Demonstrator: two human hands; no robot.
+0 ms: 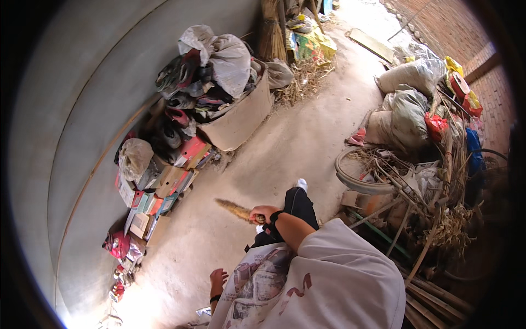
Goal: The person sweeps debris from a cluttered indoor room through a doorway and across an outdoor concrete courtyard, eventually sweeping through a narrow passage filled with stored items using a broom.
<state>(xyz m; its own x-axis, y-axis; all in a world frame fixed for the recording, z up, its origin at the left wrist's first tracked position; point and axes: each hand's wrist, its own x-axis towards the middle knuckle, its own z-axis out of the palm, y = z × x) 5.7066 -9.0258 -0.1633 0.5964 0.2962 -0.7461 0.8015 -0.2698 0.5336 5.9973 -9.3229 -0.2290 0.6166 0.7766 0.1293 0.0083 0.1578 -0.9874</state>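
Note:
My right hand (264, 213), with a black band on its wrist, is closed around a short brownish hand broom (234, 208). Its bristly end points left over the floor, and the grip is mostly covered by my fingers. Whether the tip touches the ground I cannot tell. At the lower middle, my left hand (218, 278) hangs beside my white shirt, its fingers loosely apart and holding nothing. A white shoe (302, 184) shows beyond my dark trousers.
Along the left wall stand stacked shoe boxes (171, 179) and a big cardboard box (241, 122) heaped with shoes and bags. Full sacks (404, 118), a bicycle wheel (364, 183) and sticks crowd the right side. Dry straw (306, 82) lies farther back.

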